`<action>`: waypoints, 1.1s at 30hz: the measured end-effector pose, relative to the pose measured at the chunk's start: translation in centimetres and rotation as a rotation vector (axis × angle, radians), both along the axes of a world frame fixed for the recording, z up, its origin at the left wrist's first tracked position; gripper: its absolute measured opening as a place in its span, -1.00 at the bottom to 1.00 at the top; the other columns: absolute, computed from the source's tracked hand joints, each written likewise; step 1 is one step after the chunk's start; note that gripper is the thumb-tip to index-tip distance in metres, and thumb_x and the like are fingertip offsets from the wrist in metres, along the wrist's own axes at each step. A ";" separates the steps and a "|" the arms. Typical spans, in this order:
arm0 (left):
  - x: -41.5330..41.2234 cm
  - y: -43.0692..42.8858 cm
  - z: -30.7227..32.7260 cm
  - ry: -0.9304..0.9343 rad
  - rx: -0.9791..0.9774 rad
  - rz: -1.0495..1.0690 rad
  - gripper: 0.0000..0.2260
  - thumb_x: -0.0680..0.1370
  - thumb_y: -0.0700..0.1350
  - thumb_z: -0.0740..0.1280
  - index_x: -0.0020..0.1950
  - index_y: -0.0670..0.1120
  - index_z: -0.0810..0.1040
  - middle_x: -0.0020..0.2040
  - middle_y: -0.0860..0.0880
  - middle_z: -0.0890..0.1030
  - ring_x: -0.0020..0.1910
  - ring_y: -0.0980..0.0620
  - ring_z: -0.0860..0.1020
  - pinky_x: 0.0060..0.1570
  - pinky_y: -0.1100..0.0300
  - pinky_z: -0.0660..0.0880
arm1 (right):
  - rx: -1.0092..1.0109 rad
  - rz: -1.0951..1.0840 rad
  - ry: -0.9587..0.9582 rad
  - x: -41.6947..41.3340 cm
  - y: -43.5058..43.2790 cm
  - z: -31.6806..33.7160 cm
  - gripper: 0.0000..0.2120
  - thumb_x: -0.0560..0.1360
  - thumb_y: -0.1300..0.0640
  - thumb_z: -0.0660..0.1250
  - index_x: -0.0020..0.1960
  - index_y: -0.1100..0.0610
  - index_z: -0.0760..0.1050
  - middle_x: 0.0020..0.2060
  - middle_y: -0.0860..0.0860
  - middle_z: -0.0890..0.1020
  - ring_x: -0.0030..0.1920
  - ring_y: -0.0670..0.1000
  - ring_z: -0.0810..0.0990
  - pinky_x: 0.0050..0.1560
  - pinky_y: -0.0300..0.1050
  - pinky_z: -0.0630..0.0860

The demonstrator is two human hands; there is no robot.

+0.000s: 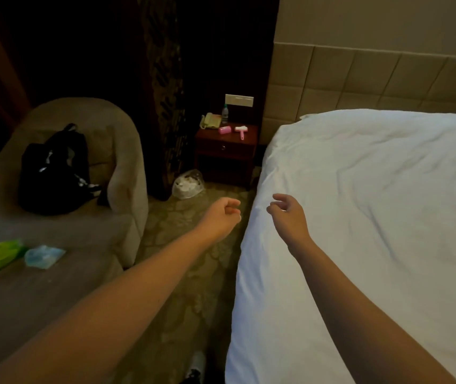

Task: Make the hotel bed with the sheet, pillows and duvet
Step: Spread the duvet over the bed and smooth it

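To my right the bed (249, 328) is covered by a white sheet (373, 203). The sheet lies lightly creased, hangs over the near side, and runs up to a padded beige headboard (387, 79). My left hand (222, 214) hangs over the patterned carpet (182, 259), fingers curled into the palm, holding nothing. My right hand (287, 217) hovers at the sheet's edge, fingers loosely bent, gripping nothing. A small red-brown table (226, 151) stands beside the headboard, carrying a phone (210, 121), a bottle (224, 110) and a lint roller (240, 131). A black bag (55, 170) sits in the beige armchair (121, 151).
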State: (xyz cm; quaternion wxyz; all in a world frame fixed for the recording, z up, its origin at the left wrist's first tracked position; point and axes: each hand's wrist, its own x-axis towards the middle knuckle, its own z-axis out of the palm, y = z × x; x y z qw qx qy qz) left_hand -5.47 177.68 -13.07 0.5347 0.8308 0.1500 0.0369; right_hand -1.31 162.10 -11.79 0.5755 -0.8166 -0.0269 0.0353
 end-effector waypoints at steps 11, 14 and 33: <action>24.7 8.7 3.9 -0.034 0.015 -0.146 -0.67 0.58 -0.18 0.30 0.35 -0.06 0.42 0.22 -0.03 0.55 0.18 0.01 0.53 0.12 0.16 0.51 | -0.018 -0.135 -0.013 22.6 8.9 3.0 -0.68 0.57 0.18 0.26 0.33 0.08 0.41 0.21 0.07 0.54 0.07 -0.01 0.52 -0.01 -0.20 0.44; 31.7 10.2 3.5 -0.048 0.035 -0.190 -0.69 0.59 -0.15 0.30 0.33 -0.04 0.43 0.23 -0.02 0.54 0.17 0.02 0.53 0.09 0.18 0.52 | -0.026 -0.178 -0.012 28.6 10.3 2.9 -0.66 0.57 0.19 0.27 0.33 0.08 0.41 0.21 0.06 0.54 0.02 -0.04 0.51 -0.12 -0.27 0.43; 79.5 17.0 2.0 0.030 -0.029 -0.485 -0.69 0.57 -0.20 0.29 0.32 -0.10 0.44 0.14 -0.07 0.54 0.11 -0.01 0.53 0.06 0.17 0.48 | -0.024 -0.433 0.028 71.0 15.8 2.0 -0.64 0.52 0.20 0.26 0.32 0.09 0.43 0.10 0.01 0.56 -0.09 -0.15 0.54 -0.20 -0.24 0.45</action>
